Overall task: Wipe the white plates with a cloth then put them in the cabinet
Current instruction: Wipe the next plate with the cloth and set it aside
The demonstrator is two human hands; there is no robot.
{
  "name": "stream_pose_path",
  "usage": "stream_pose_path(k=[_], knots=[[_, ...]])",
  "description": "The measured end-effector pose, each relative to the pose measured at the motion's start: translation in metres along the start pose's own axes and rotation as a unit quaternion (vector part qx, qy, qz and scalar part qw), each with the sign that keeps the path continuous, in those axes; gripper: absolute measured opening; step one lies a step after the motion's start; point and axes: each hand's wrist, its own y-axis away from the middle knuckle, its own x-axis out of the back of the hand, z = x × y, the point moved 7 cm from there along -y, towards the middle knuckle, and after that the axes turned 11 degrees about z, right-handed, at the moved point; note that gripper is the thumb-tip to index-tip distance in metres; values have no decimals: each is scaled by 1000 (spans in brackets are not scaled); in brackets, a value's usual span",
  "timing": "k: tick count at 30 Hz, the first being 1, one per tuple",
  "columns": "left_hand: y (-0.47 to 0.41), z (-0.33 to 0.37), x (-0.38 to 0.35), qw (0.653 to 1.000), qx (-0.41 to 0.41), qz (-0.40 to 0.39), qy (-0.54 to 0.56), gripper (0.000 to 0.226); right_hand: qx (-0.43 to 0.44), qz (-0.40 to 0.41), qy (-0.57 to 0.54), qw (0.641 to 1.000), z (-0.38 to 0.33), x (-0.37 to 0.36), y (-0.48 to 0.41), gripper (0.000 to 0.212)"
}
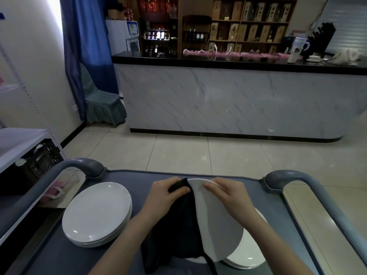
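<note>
Half the tilted plate [216, 215] hides under a black cloth [184, 225] the left hand [166, 195] pinches; the right hand [232, 197] holds its rim, thumb unseen; lower plates [250, 261] mostly covered.

Two bare hands, one left hand [166, 193] and one right hand [232, 195], with one black cloth [178, 235] and one white plate [218, 225] between them. One stack of white plates [97, 213] to the left, about four rims showing though the exact number is unclear, and one second pile [248, 259] to the right, mostly hidden and not countable. One grey service cart [59, 259] with two curved handles, one left handle [83, 165] and one right handle [288, 177]; beyond it, one marble-fronted counter [228, 100], one blue curtain [87, 46], one covered chair [101, 104] and one black crate [37, 163].
</note>
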Motion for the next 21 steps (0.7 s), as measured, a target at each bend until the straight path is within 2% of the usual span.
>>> stream_pose_path(k=[2, 4, 6, 9, 11, 13, 14, 16, 18, 21], knots=[[4, -14, 11, 994, 52, 89, 30, 15, -52, 82, -47, 994, 11, 11, 1, 36], [12, -26, 18, 977, 114, 157, 86, 16, -134, 172, -127, 968, 24, 16, 11, 43], [20, -35, 20, 964, 160, 187, 103, 18, -195, 201, -179, 943, 33, 10, 21, 43], [21, -35, 24, 965, 153, 187, 105, 22, -178, 141, -148, 963, 32, 8, 22, 35], [15, -27, 28, 974, 115, 175, 88, 25, -123, 87, -93, 984, 21, 15, 11, 23], [7, -13, 25, 988, 57, 131, 51, 30, -78, 22, -53, 995, 8, 16, -1, 11], [4, -5, 20, 995, 26, 95, 32, 32, -58, -20, -24, 998, 2, 11, -5, 11], [1, 7, 7, 999, -24, 24, 8, 31, -13, -92, 50, 994, -3, -5, -7, 26], [1, 7, -1, 999, -35, -12, 8, 31, 8, -103, 70, 992, -3, -14, -5, 40], [3, -2, -2, 1000, -1, 7, 14, 31, 9, -52, 28, 998, 1, -12, 0, 39]])
